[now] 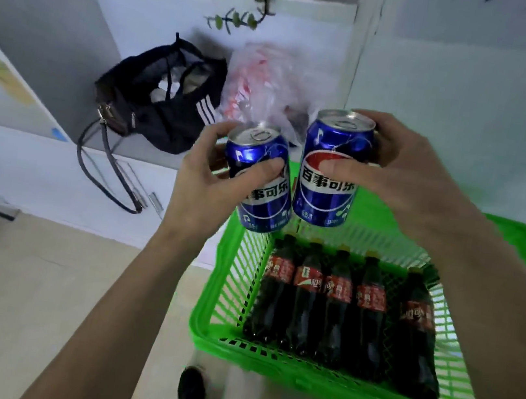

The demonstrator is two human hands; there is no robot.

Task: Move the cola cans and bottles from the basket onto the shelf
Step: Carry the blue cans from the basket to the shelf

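Observation:
My left hand (205, 177) grips a blue cola can (259, 178), tilted slightly left, above the basket's far left corner. My right hand (404, 179) grips a second blue cola can (330, 172), held upright beside the first; the two cans nearly touch. Below them the green plastic basket (324, 372) holds several dark cola bottles (334, 309) with red labels, lying side by side. The white shelf (57, 148) stands behind, to the left of the basket.
A black bag (163, 105) with a long strap lies in the shelf compartment, beside a clear plastic bag (268, 87). Green plant stems (244, 15) hang from the shelf above. My dark shoes (194, 397) stand on the pale floor.

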